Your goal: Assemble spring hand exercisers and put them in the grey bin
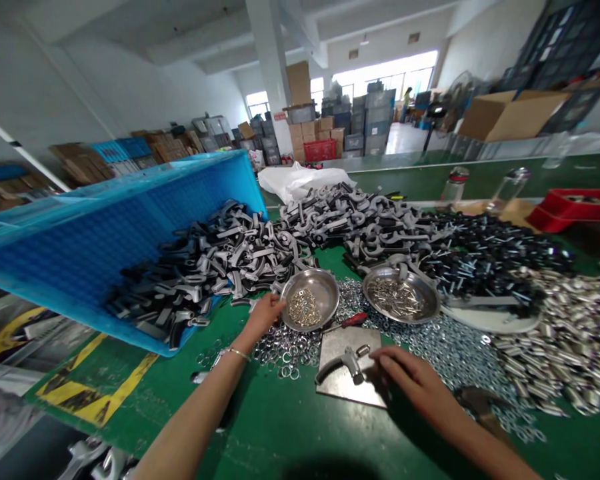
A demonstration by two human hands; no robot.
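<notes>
My left hand (263,315) rests at the rim of a steel bowl (324,283) holding small brass-coloured parts, and I cannot tell whether its fingers pinch anything. My right hand (405,377) lies beside a square steel plate (337,383), fingers apart and empty. On that plate sits a grey T-shaped metal lever (343,365) with a dark handle. Loose zinc washers (280,353) spread around both hands. A red-handled screwdriver (355,320) lies between the plate and the bowl. A second steel bowl (401,295) holds silvery screws.
A tipped blue plastic crate (80,267) spills grey-and-black levers across the green workbench (280,440). Black bolts (480,260) and steel sleeves (570,333) lie heaped to the right. A red tray (575,210) and glass jars stand behind. Stacked crates and cartons fill the room.
</notes>
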